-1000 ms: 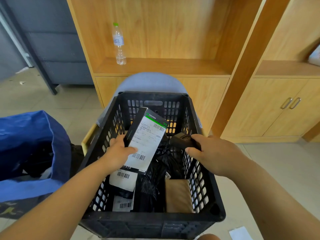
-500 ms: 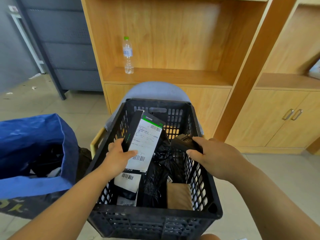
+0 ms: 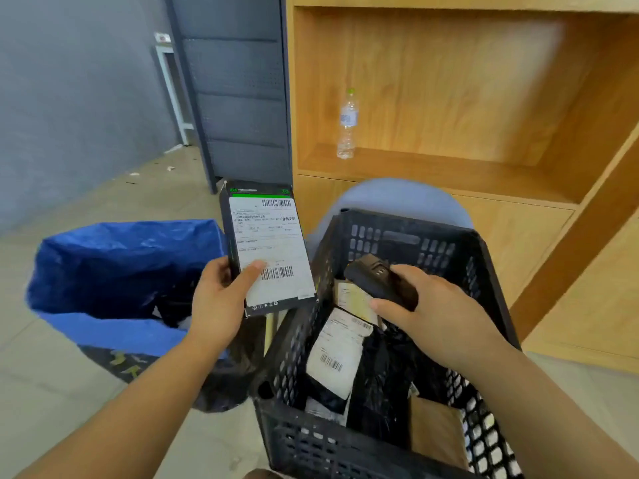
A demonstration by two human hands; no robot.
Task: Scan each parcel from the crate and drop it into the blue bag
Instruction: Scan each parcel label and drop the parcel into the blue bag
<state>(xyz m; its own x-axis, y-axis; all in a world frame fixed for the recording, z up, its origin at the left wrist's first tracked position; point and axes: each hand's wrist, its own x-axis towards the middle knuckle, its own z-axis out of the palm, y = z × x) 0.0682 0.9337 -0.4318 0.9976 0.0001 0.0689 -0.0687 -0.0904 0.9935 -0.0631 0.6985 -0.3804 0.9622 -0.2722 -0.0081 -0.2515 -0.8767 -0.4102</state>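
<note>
While parcels (image 3: 337, 354) fill the crate (image 3: 345, 444), left grip (image 3: 218, 299) clasps a labelled box (image 3: 269, 243) beside the blue bag (image 3: 114, 264), right grip (image 3: 439, 323) clasps the scanner (image 3: 377, 278).

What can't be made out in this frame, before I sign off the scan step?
Head view throughout:
- Print on the label of the box parcel: too small and blurred to read.
- Contents of the blue bag: dark, partly behind the left hand.
- Trigger of the scanner: covered by the right hand.
- Parcel count in the crate: they overlap; near corner cut by the bottom edge.
</note>
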